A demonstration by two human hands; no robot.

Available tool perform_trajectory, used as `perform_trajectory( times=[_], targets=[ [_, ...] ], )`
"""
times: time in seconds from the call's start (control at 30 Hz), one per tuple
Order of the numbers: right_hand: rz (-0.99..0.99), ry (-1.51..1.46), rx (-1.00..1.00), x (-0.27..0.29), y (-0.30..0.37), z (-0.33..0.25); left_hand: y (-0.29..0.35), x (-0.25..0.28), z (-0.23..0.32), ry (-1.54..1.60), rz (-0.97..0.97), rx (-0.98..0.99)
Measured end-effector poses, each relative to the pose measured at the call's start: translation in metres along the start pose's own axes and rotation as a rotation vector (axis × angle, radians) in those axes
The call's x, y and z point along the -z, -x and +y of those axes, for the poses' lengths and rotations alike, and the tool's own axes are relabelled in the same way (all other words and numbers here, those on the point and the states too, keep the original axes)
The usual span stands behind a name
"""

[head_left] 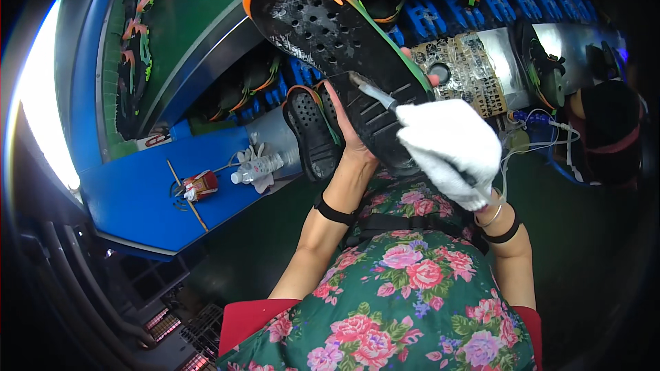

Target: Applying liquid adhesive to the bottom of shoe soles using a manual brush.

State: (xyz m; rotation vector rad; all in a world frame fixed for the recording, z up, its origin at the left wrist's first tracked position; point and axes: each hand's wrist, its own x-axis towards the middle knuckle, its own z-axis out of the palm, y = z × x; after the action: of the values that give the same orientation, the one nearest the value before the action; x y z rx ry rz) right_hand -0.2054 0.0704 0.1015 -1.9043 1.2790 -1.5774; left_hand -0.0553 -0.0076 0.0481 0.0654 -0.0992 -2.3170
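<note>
My bare left hand (349, 124) wraps round a large black shoe sole (385, 55) from below, fingertips showing at its far right edge. The sole has round holes toward the toe, slots across the heel half and an orange and green rim. Wet, shiny smears show near the toe. In a white knit glove, my right hand (450, 148) is closed on a small brush (376, 93). The brush's brown bristle tip rests on the middle of the sole. Just left of my left hand are more black soles (313, 130) with holes.
On the blue table (130, 192) at left lie a clear plastic bottle (258, 168) and a red-and-white container (199, 185) with a stick across it. Shoes with orange trim (137, 48) line the far left. Blue holders (495, 7) run along the back. A person (605, 130) sits at right.
</note>
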Motion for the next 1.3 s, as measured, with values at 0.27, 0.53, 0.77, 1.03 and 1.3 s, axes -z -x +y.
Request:
perform_trajectory(
  times=[0.27,0.53,0.77,1.03,1.3],
  targets=[
    [-0.030,-0.229,-0.263,0.002,0.006,-0.013,-0.008,-0.003,0.005,-0.066,-0.044,0.005],
    [-0.112,-0.296,-0.135,0.003,0.004,-0.013,-0.018,0.006,0.015,-0.031,-0.261,0.037],
    [-0.175,-0.101,-0.039,0.008,0.003,-0.015,-0.012,-0.002,0.015,-0.047,-0.075,-0.080],
    [0.064,-0.276,-0.283,0.003,0.015,-0.001,-0.010,-0.013,0.013,-0.142,0.111,-0.053],
    [-0.020,-0.522,-0.351,0.014,0.021,0.013,-0.015,-0.010,0.022,-0.170,0.025,0.033]
  ],
)
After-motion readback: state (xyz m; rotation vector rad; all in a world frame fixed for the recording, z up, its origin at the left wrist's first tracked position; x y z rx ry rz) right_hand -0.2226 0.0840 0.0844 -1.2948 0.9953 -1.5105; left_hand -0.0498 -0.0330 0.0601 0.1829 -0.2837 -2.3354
